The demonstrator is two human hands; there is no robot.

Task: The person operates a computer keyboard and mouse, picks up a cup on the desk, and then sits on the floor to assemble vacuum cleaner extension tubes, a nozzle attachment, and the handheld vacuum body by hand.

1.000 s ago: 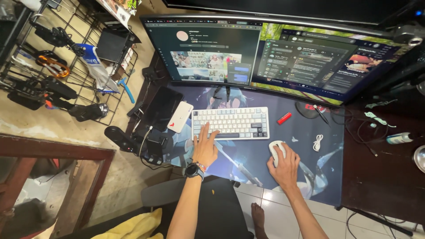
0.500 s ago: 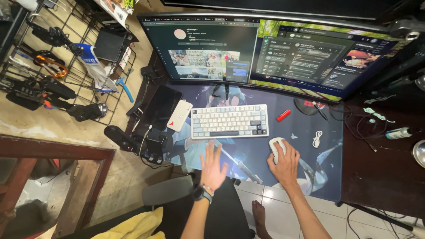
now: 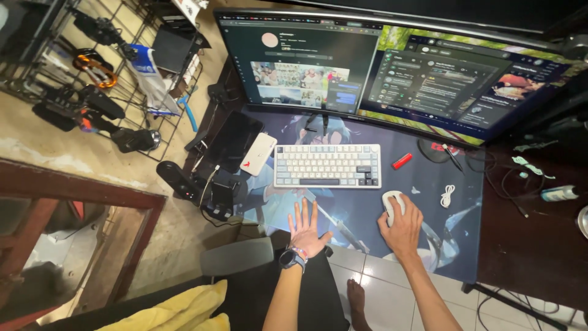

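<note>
Left hand (image 3: 306,228) lies flat, fingers spread wide and pointing up at the keyboard (image 3: 327,165), grip apart, holding nothing, just below the keyboard's front edge. Right hand (image 3: 403,225) is cupped, grip curled together over the white mouse (image 3: 391,203), down and right of the keyboard on the desk (image 3: 533,245). The mouse's long axis points toward the monitor (image 3: 392,73).

I see a wide curved monitor (image 3: 392,67) glowing at the far edge of the dark surface (image 3: 533,245). Nearer lie a red lighter (image 3: 402,160), a coiled white cable (image 3: 448,196) and a white power bank (image 3: 258,154). A wire rack (image 3: 92,79) of gear stands off to one side.
</note>
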